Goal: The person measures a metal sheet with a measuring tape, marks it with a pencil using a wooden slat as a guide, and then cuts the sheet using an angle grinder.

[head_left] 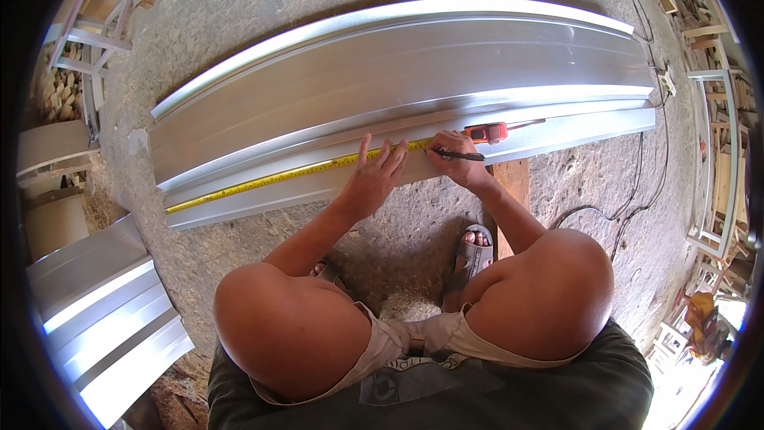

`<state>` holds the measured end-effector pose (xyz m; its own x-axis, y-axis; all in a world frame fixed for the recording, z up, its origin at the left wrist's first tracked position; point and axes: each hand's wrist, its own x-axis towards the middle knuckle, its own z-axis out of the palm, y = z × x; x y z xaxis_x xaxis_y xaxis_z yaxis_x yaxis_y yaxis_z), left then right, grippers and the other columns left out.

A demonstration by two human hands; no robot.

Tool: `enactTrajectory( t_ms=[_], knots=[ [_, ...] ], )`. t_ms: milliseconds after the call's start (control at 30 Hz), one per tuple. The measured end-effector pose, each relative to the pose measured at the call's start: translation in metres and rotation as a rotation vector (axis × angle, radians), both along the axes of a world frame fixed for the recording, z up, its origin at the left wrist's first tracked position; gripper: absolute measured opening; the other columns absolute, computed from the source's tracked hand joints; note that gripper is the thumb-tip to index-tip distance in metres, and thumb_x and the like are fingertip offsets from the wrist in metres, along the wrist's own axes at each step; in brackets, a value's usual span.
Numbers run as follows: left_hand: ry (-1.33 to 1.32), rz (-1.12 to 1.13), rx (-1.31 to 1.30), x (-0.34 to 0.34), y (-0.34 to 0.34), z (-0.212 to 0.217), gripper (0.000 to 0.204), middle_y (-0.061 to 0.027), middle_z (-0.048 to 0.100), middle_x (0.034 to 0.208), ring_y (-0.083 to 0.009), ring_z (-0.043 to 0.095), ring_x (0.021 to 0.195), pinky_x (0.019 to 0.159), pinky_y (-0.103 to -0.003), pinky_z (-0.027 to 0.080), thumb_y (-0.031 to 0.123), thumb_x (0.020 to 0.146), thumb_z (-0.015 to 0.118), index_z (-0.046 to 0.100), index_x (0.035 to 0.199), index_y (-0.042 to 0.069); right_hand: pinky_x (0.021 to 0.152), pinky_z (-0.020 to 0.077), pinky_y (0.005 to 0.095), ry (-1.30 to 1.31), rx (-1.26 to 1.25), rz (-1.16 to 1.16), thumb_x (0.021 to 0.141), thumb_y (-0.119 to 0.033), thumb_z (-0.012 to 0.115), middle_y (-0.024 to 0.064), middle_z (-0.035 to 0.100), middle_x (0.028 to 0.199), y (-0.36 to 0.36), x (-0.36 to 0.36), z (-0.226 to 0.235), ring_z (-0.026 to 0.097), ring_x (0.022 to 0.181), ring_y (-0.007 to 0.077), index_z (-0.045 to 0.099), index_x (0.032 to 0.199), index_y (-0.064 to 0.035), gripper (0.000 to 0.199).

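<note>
A long silver sheet-metal panel with raised ribs lies in front of me. Along its near flange runs the yellow blade of a tape measure, drawn out to the panel's left end. The red and black tape case rests on the panel just beyond my right hand, its dark strap trailing right. My left hand has its fingers spread, the tips on or beside the blade. My right hand is closed around a black pen, close to the blade between my left hand and the case.
A wooden beam passes under the panel. More ribbed sheet metal lies at lower left. Dark cables cross the concrete floor on the right. Wooden frames stand at far left, and a pale rectangular frame at right.
</note>
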<state>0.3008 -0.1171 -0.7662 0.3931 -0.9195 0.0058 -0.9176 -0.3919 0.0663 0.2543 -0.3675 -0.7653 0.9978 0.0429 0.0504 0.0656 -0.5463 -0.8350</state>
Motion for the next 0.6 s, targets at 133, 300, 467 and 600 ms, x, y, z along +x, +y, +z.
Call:
enactTrajectory(
  t_ms=[133,300,467,600],
  knots=[
    [-0.006,0.006,0.005,0.0002,0.0022,0.0014,0.055,-0.0156,0.038,0.159,-0.0324,0.042,0.142,0.121,-0.069,0.015,0.018,0.094,0.053,0.051,0.146,0.001,0.077,0.0471,0.0425,-0.023,0.004,-0.004,0.082,-0.01,0.07,0.0145,0.066,0.081,0.0039,0.0014,0.0031,0.063,0.079,0.0354,0.064,0.085,-0.0018,0.011],
    [0.006,0.005,0.009,0.0004,0.0022,0.0005,0.055,-0.0153,0.038,0.159,-0.032,0.042,0.142,0.122,-0.069,0.015,0.019,0.095,0.053,0.051,0.147,0.001,0.078,0.0469,0.0419,0.009,-0.002,-0.011,0.082,-0.01,0.07,0.014,0.066,0.081,0.0047,0.001,0.0062,0.064,0.08,0.0351,0.065,0.086,-0.0022,0.01],
    [0.0,0.002,0.02,0.0004,0.0009,0.0006,0.055,-0.015,0.038,0.159,-0.0322,0.042,0.142,0.121,-0.069,0.015,0.019,0.094,0.053,0.051,0.147,0.001,0.078,0.0474,0.0413,0.013,-0.002,0.0,0.083,-0.01,0.069,0.0135,0.067,0.083,0.0023,0.0005,0.0042,0.064,0.08,0.0343,0.065,0.087,-0.002,0.01],
    [-0.013,0.005,0.015,0.002,0.0013,0.0013,0.056,-0.0151,0.038,0.159,-0.0324,0.042,0.142,0.121,-0.069,0.015,0.018,0.093,0.054,0.051,0.147,0.001,0.078,0.0505,0.0402,0.092,0.054,-0.002,0.086,-0.011,0.069,0.0141,0.069,0.087,-0.0006,0.0,0.0068,0.067,0.084,0.0329,0.068,0.095,-0.0007,0.014]
  ],
)
